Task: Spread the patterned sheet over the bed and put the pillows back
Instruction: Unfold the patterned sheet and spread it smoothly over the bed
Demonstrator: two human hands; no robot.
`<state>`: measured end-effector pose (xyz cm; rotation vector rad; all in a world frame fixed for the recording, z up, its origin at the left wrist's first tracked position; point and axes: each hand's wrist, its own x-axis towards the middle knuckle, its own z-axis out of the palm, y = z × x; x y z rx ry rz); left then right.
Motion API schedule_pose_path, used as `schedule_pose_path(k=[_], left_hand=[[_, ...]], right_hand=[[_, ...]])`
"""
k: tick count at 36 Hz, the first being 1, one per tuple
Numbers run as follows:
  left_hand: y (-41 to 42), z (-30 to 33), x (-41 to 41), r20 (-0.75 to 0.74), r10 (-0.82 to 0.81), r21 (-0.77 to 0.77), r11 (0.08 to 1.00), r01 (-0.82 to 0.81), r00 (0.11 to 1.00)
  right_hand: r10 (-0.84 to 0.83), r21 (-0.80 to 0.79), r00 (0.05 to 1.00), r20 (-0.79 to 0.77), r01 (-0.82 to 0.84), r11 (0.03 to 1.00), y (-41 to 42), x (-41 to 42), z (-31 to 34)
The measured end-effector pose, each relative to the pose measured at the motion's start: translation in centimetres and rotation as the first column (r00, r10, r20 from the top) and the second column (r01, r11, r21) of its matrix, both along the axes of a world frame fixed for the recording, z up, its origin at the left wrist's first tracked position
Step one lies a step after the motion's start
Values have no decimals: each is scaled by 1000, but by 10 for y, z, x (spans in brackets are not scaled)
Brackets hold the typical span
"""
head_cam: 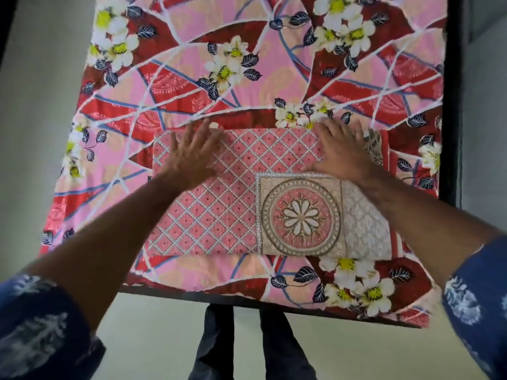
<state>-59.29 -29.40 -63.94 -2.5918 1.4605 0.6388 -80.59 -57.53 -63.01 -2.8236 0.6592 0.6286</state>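
Observation:
A red and pink floral sheet [247, 64] lies spread flat across the bed. On its near half rests a pink diamond-patterned pillow [219, 209] with a round flower medallion at its right. My left hand [192, 152] lies flat on the pillow's far left part, fingers spread. My right hand [340, 149] presses flat on the far right part, fingers apart. Under the pillow's right end a second red-edged pillow [384, 144] peeks out, mostly hidden.
The bed's dark frame [450, 105] runs along the right side and the near edge [192, 294]. Pale floor [41, 105] lies to the left and in front. My legs in dark trousers [247, 346] stand at the near edge.

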Motion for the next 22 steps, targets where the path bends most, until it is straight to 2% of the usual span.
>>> schedule_pose_path(k=[2,7,12,15,19,22], left_hand=[[-8,7,11,5,38,35,999,-38,999],[-16,20,14,77,16,35,999,-18,997],[-6,18,7,210,-9,-59,998,22,978],[0,19,2,253,-21,-90,995,45,967],[12,20,-4,291,-88,-99,988,122,953],[25,23,-7,269,-71,-109,989,104,960]], right_hand=[[18,-16,999,26,-18,1000,-4,12,9],[8,-48,989,147,-1,999,8,16,15],[-14,-127,954,299,55,990,22,-2,12],[-12,-117,933,359,58,991,32,-17,7],[-28,-52,940,340,48,998,40,-41,-3],[-33,-50,947,320,52,997,44,-56,-5]])
